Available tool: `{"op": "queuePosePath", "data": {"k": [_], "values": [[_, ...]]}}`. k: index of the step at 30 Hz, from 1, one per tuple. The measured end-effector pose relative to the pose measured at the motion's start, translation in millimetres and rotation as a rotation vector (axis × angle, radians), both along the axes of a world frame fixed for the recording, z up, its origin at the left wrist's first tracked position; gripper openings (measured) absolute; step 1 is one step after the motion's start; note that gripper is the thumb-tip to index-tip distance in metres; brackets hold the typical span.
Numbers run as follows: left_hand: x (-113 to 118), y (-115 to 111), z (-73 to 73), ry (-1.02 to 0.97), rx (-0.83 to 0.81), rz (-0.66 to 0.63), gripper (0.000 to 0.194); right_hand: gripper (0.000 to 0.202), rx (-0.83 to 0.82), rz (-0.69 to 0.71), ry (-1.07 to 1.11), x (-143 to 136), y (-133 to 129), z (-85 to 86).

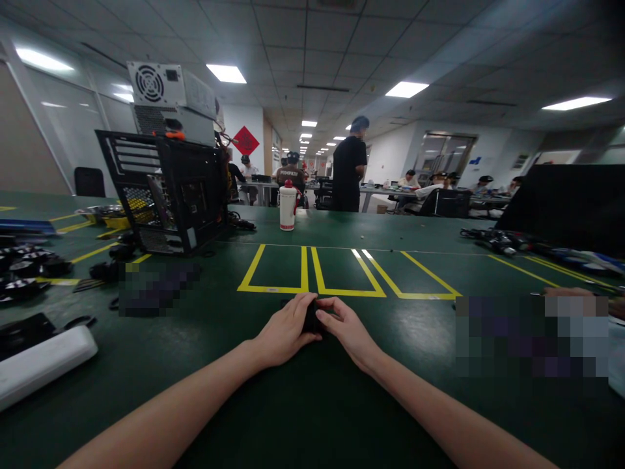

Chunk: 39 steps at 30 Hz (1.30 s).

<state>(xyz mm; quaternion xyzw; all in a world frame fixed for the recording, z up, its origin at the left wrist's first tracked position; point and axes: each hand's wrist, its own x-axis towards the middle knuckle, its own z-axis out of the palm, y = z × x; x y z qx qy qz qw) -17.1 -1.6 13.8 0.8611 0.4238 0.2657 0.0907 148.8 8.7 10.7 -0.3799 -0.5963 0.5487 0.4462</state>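
Both my hands meet over the green table (pixel 420 326), around a small black object (pixel 310 319). My left hand (pixel 284 331) is closed on its left side, fingers over the top and thumb below. From the right, my right hand (pixel 347 329) pinches its edge with thumb and forefinger. Most of the object is hidden by my fingers, so its kind cannot be made out. Just beyond my hands, yellow tape outlines (pixel 349 294) mark the table top.
A black computer case (pixel 195 195) stands at the left with power supplies (pixel 168 85) stacked on it. A white bottle (pixel 288 207) is upright ahead. Dark parts and a white bar (pixel 46 365) lie left. Cables (pixel 498 240) lie right. Another person's hand (pixel 569 303) is at far right.
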Motion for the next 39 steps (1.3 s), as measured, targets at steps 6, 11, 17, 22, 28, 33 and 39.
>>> {"op": "queuePosePath", "data": {"k": [6, 11, 17, 22, 28, 33, 39], "values": [[-0.3, -0.8, 0.7, 0.0, -0.001, 0.003, 0.064, 0.022, 0.012, 0.06, -0.013, 2.8, 1.4, 0.0], [-0.3, -0.7, 0.1, -0.004, 0.001, -0.008, 0.063, 0.021, 0.076, 0.097, 0.025, 2.6, -1.8, 0.6], [-1.1, -1.7, 1.0, -0.01, 0.0, -0.016, 0.065, 0.015, 0.12, 0.047, -0.002, -0.6, -6.2, 3.0], [-1.5, -1.7, 1.0, -0.001, 0.01, -0.021, 0.066, 0.018, 0.079, -0.012, -0.053, -1.3, -2.9, 0.5], [-2.7, -2.0, 2.2, 0.0, -0.004, -0.016, 0.065, 0.02, 0.045, 0.03, -0.096, 1.5, -0.1, 1.3], [-2.6, -2.1, 2.0, 0.002, -0.003, -0.027, 0.065, 0.018, 0.085, 0.11, -0.03, 3.3, -4.1, 4.4], [-1.6, -1.3, 1.2, -0.002, 0.022, -0.024, 0.066, 0.018, 0.151, 0.084, 0.009, 0.9, -4.8, 0.3]]}}
